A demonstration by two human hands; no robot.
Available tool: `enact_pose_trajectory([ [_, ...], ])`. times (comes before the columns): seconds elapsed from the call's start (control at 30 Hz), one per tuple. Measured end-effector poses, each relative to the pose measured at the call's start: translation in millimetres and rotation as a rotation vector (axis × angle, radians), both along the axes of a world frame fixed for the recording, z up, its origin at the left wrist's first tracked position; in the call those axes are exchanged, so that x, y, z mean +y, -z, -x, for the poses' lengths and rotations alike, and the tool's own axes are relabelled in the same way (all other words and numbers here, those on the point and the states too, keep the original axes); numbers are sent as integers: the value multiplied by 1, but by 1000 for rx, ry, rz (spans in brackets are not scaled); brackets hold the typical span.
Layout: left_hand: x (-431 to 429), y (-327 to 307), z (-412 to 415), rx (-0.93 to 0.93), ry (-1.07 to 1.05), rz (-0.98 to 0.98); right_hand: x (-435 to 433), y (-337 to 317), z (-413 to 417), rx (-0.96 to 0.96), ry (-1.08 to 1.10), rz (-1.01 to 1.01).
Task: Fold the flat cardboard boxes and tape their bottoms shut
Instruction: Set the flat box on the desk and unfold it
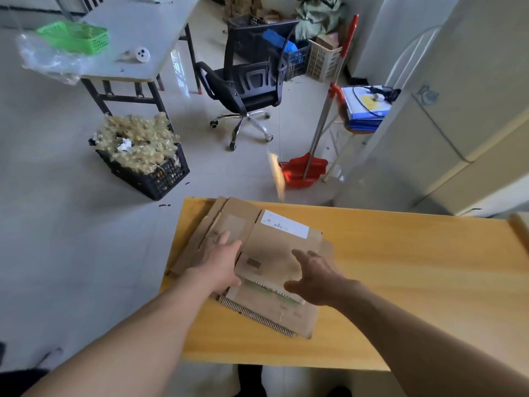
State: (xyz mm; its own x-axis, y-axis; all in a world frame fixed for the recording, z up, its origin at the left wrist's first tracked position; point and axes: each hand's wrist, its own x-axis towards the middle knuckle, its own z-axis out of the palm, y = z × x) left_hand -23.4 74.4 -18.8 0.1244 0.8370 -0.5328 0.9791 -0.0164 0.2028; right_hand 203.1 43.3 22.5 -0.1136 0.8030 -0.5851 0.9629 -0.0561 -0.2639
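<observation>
I see the stack of flat cardboard boxes at the left end of the wooden table, with its flaps reaching the table's left edge. The left hand lies flat, fingers straight, against the left edge of the top box. The right hand is spread wide over the box's near right part. I cannot tell whether it touches.

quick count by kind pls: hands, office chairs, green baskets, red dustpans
hands: 2 (left hand, right hand)
office chair: 1
green basket: 1
red dustpan: 1
total: 5
</observation>
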Motion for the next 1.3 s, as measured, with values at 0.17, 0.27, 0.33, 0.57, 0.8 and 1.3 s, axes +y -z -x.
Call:
enact_pose_trajectory([
  [0.17,-2,6,11,35,2,9,-4,13,10,9,30,34],
  [0.27,-2,13,19,48,-25,13,-6,21,11,20,57,49],
  [0.33,-4,16,21,33,-32,-5,-8,26,10,54,86,72],
  [0.57,-10,20,19,13,-40,-113,-13,44,6,152,150,80],
  [0.8,-3,4,8,-26,-113,-186,-14,43,-18,169,362,-46],
  [1.3,17,-71,-141,-348,-141,-361,-20,-37,-147,350,644,-548],
])
